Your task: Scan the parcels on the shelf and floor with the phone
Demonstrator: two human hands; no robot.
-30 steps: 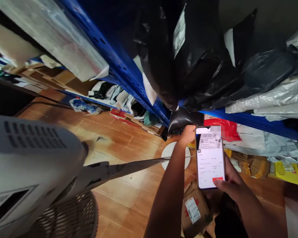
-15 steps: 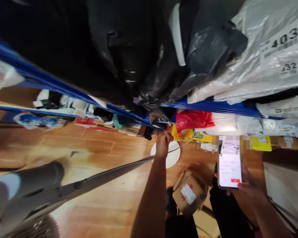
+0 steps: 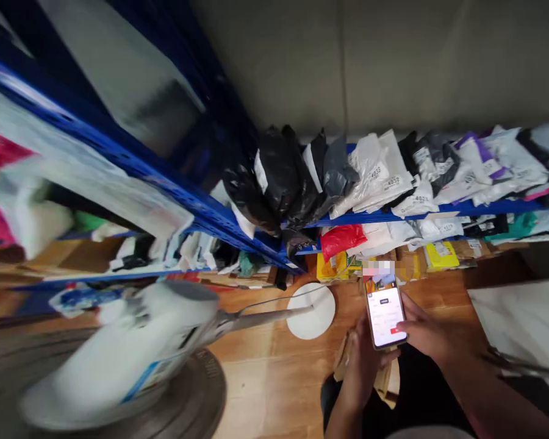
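A lit smartphone (image 3: 387, 317) is held upright, its page showing a picture at the top and a red button low down. My right hand (image 3: 423, 335) grips it from the right, the thumb over the red button. At the phone's lower left edge, my left hand (image 3: 361, 360) is closed against it, with some fingers hidden behind. Brown cardboard (image 3: 387, 384) shows partly below and behind my hands, mostly covered.
Blue shelving (image 3: 238, 225) runs ahead, loaded with black parcels (image 3: 281, 177), white numbered parcels (image 3: 379, 174) and a red parcel (image 3: 343, 241). A grey-white fan-like machine (image 3: 141, 341) stands at left. A white disc (image 3: 311, 311) lies on the wooden floor (image 3: 256, 372).
My left hand has come back from the shelf to the phone. The phone has shifted left, and its screen content differs. My view has drawn back, showing more shelf and wall.
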